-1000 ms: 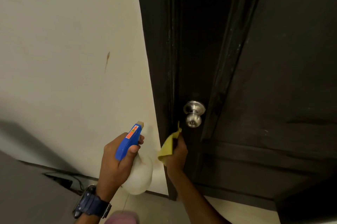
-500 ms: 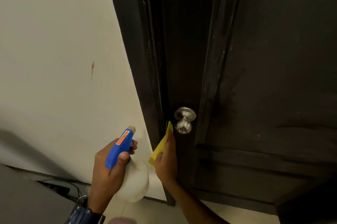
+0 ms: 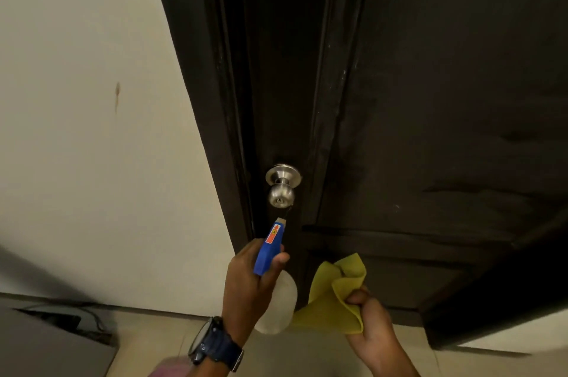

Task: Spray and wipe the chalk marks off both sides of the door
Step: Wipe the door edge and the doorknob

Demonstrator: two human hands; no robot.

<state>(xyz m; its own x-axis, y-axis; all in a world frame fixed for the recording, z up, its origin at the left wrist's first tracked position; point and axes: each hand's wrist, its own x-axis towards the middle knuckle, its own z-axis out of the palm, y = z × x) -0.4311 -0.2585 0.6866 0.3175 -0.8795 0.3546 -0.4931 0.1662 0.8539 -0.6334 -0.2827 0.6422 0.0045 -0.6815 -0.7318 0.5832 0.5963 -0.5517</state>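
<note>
A cream wall (image 3: 92, 131) meets a dark door frame (image 3: 196, 100), and the dark panelled door (image 3: 430, 131) fills the right side above a pale tiled floor (image 3: 307, 355). Half a second ago the right hand pressed the yellow cloth flat by the frame beside the knob; now the right hand (image 3: 373, 327) has dropped away from the door and pinches the bunched yellow cloth (image 3: 333, 300) low in front of the bottom panel, not touching it. The left hand (image 3: 249, 284), a dark watch (image 3: 215, 346) on its wrist, has swung in from the wall side and grips the spray bottle (image 3: 273, 290), its blue head aimed up just below the steel door knob (image 3: 282, 186). Faint pale flecks, possibly chalk, show on the door's moulding. The knob juts out just above the nozzle. A dark cable (image 3: 89, 315) lies along the skirting at lower left, well apart from both hands.
</note>
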